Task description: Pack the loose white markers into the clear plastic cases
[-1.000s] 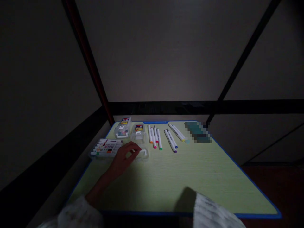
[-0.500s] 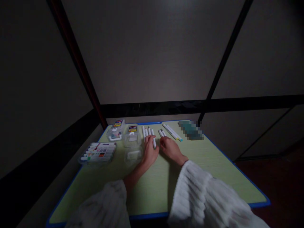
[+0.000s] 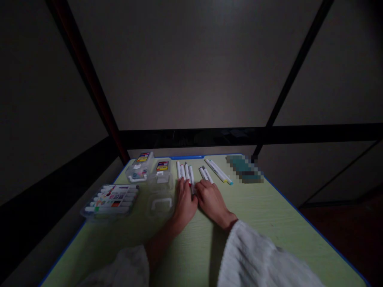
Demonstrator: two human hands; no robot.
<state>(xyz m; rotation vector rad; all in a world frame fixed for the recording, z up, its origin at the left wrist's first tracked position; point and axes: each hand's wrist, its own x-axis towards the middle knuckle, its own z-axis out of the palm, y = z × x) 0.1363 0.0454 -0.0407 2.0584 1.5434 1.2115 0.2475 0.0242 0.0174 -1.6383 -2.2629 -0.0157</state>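
Several white markers [image 3: 182, 170] lie side by side near the middle of the table. My left hand [image 3: 184, 203] rests over their near ends, its fingers stretched forward and slightly apart. A red marking shows beside its fingertips. Just to the right, my right hand [image 3: 214, 202] is closed, with bent fingers over the near ends of two more white markers [image 3: 206, 174]. Its fingertips are close to the left hand's thumb; what they grip is hidden. Farther right, two long white markers [image 3: 218, 171] with yellow and light-blue ends lie slanted together.
A clear case of markers [image 3: 112, 199] lies at the left. Behind it stands a lidded clear box [image 3: 140, 167] with small contents. A clear box [image 3: 160, 181] lies opened beside it. A blurred green flat object [image 3: 244, 168] is at the back right of the blue-edged table [image 3: 269, 231].
My left hand has drawn back from the tilted marker, which now lies in line with the others. My right hand has shifted left, closer to the left hand. The camera view has moved slightly.
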